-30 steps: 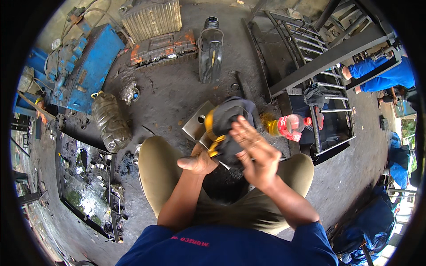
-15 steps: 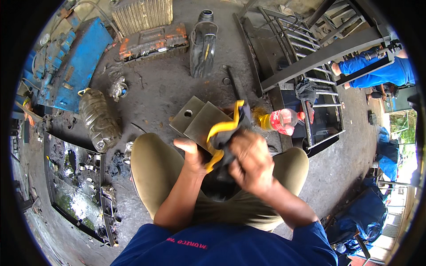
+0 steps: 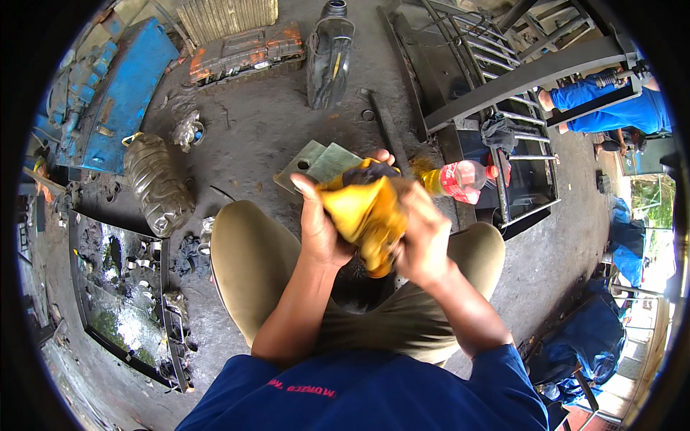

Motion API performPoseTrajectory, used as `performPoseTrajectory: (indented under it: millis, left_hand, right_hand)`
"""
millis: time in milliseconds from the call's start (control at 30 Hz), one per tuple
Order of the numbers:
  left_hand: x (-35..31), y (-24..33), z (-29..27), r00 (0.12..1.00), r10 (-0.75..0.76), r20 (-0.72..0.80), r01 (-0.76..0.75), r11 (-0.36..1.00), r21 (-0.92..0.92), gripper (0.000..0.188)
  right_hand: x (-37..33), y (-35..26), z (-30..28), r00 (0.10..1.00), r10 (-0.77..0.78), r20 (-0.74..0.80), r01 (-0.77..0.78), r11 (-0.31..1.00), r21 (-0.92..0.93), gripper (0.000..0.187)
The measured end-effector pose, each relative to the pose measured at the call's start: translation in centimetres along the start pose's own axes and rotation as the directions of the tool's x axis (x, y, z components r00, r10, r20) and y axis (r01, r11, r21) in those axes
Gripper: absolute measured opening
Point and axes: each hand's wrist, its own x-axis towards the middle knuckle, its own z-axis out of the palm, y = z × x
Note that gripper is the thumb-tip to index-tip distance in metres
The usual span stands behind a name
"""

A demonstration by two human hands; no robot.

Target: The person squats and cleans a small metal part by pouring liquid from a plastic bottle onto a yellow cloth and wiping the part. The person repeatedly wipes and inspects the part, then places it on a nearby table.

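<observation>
You are in a mechanical workshop. Around you the floor (image 3: pixel 251 136) is blackened and grimy; to your left lies a shallow tray (image 3: pixel 164 276) with dark, shiny liquid and metal parts, and beyond it stands a blue steel machine (image 3: pixel 126 97). Ahead of you are a finned metal block (image 3: pixel 228 20) and an orange-stained metal casing (image 3: pixel 248 52). Steel plates (image 3: pixel 302 165) show nearer, and a barred metal frame (image 3: pixel 533 157) stands to your right.

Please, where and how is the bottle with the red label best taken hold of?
Probably around the middle of the bottle, at its red label, coming from the person's side: the body is round there, the yellow liquid gathers at the base, so it seems upright, and the metal rack is on its right.
</observation>
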Motion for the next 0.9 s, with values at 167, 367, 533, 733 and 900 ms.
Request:
performPoseTrajectory:
  millis: [167,367,533,733,900]
  left_hand:
    - [0.1,0.0,0.0,0.982,0.078,0.17,-0.051,0.986,-0.158,0.11]
    - [-0.9,-0.4,0.7,0.994,0.021,-0.104,-0.017,0.999,0.038,0.103]
    - [-0.5,-0.4,0.6,0.998,0.063,0.005,-0.062,0.993,-0.1,0.104]
    - [-0.3,-1.1,0.2,0.97,0.054,0.237,0.03,0.941,-0.337,0.108]
    - [-0.4,-0.9,-0.7,0.934,0.006,0.358,0.125,0.931,-0.342,0.115]
  right_hand:
    - [-1.0,-2.3,0.9,0.928,-0.274,0.253,0.279,0.96,0.018,0.042]
    - [-3.1,1.8,-6.1,0.636,0.745,0.201,-0.203,-0.09,0.975,0.03]
    - [-2.4,3.6,-6.1,0.844,0.415,-0.341,-0.407,0.908,0.097,0.014]
    - [-1.9,2.0,-0.4,0.99,0.144,-0.004,-0.144,0.99,-0.006,0.027]
    - [-2.3,0.9,0.2,0.995,-0.081,0.06,0.081,0.997,0.006,0.03]
